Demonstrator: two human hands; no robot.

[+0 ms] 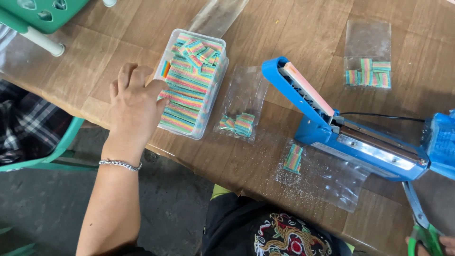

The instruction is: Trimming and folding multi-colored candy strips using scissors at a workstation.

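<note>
My left hand point(135, 102) rests against the left side of a clear plastic box point(215, 97) filled with rainbow-striped candy strips point(187, 90), fingers reaching over its edge. My right hand point(443, 242) shows only at the bottom right corner, closed around green-handled scissors point(421, 223). A clear bag with a few candy pieces point(239, 124) lies just right of the box. Another clear bag holding one candy piece point(294, 159) lies in front of the blue heat sealer point(350, 132), whose arm is raised.
A third filled clear bag point(368, 73) lies at the far right of the wooden table point(104, 66). An empty bag point(215, 16) sits behind the box. Green chairs point(45, 14) stand at the left. Sugar grains are scattered near the table's front edge.
</note>
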